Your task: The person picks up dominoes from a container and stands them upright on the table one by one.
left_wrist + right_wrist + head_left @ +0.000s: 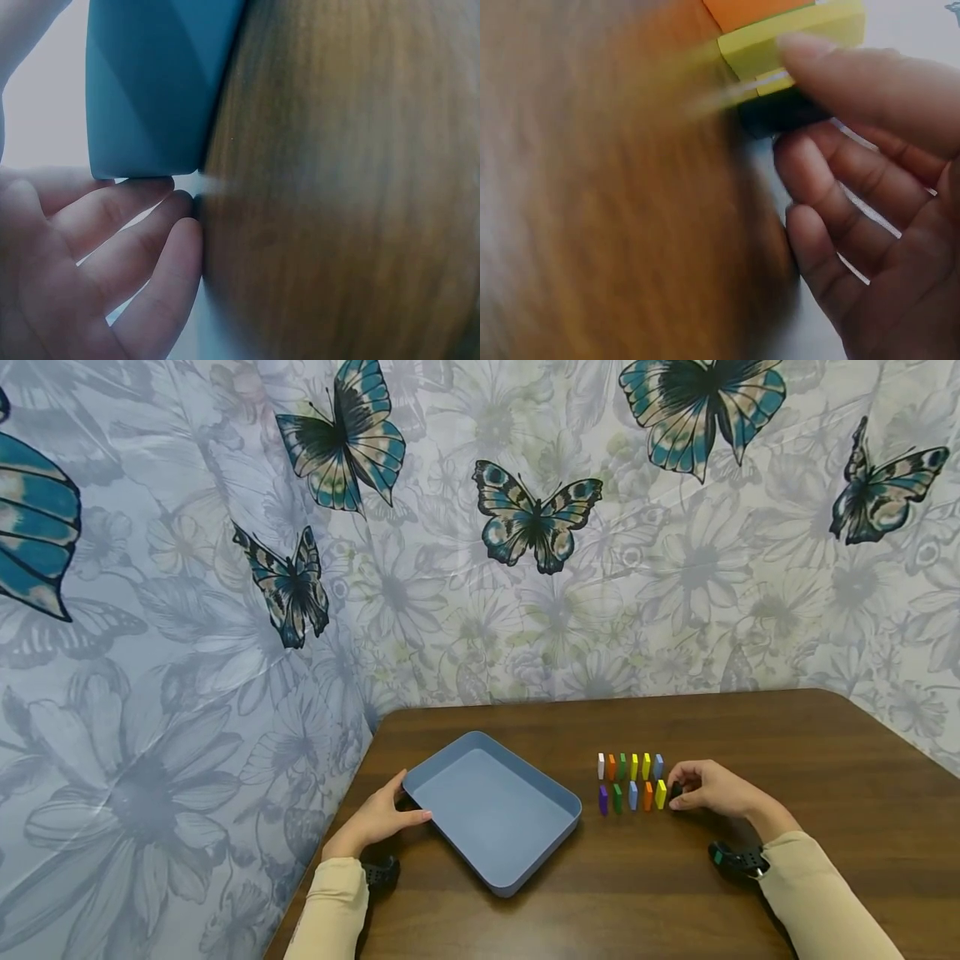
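At the left corner of a blue-grey rectangular tray (491,810) is my left hand (378,818), its thumb along the near side. In the left wrist view its lightly extended fingers (120,217) touch the outside of the tray wall (150,97). My right hand (708,789) pinches a small black block (676,790) between thumb and fingers, at the right end of the front row of upright blocks. A yellow block (661,794) stands just beside it. The thumb overlaps that yellow block (795,37) in the right wrist view.
The front row runs from a purple block (603,800) on the left through green, blue and orange. Behind it stands a second row from a white block (601,766) to a blue block (658,767). The brown wooden table (645,893) meets a patterned wall covering (435,610).
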A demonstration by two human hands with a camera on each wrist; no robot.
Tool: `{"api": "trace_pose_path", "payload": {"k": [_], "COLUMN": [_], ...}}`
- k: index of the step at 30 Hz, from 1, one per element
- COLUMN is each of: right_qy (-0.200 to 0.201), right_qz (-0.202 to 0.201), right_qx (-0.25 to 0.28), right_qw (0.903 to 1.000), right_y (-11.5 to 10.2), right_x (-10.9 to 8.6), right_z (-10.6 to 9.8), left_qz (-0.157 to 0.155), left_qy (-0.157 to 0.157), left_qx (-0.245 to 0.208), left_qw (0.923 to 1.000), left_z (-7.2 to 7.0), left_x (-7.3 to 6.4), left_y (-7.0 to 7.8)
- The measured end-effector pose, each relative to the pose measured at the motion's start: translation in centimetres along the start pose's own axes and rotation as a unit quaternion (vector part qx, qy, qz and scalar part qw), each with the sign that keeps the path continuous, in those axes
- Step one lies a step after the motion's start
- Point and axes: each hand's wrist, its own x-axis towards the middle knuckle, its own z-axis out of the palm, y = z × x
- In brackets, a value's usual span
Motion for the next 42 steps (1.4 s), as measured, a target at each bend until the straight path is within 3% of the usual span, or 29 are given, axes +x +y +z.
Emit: {"api": "trace_pose_path", "payload": {"k": [13, 22, 34, 42], "right_qy": [-0.008, -0.012, -0.004, -0.006], "right_qz": [0.026, 0.025, 0.027, 0.035], "right_qx": [0.000, -0.005, 0.020, 0.005], "right_qw": [0.9996, 0.9996, 0.9994, 0.9994], "right_y": [-0.6, -1.0, -0.5, -0.4], "right_x": [-0.5, -0.3, -0.3, -0.7], "right_z": [0.6, 0.0, 0.8, 1.0], "left_qz": [0.001, -0.002, -0.004, -0.004], "left_qy": [-0.008, -0.012, -0.013, -0.015], "left_qx": [0.001, -0.005, -0.005, -0.011], "left_qw": [1.0000, 0.9999, 0.9999, 0.9998], "left_z": [0.2, 0.0, 0.1, 0.6], "left_x": [0.1, 0.0, -0.1, -0.1], "left_y": [-0.1, 0.4, 0.2, 0.1]}}
